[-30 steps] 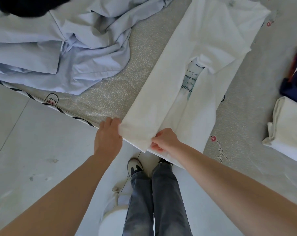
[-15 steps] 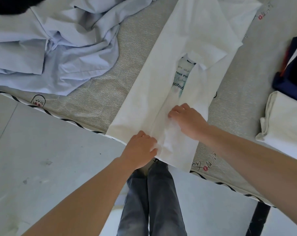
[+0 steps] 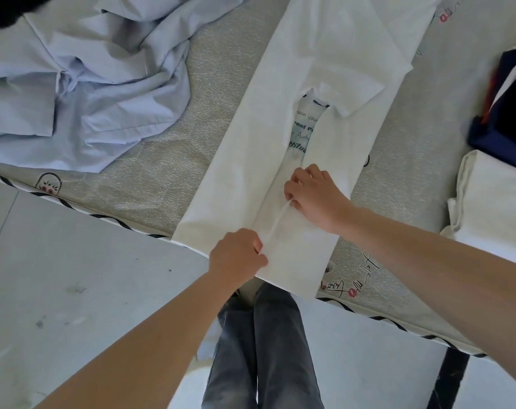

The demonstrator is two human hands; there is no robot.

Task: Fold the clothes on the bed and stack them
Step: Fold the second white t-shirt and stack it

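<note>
1. Head view: your left hand (image 3: pixel 236 255) and right hand (image 3: pixel 312 193) pinch the inner flap edge of the white shirt (image 3: pixel 250 184), lying lengthwise-folded at the bed (image 3: pixel 162 172) edge.
2. Pull unevenly and the flaps gape or the hem slides off.

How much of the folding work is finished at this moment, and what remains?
Done: a folded white garment lies at the right beside a dark garment. In hand: the white T-shirt has both sides folded inward into a long strip; the left hand and right hand pinch its inner edge near the hem. Left: folding it crosswise, stacking it, then the crumpled light blue shirt.
</note>
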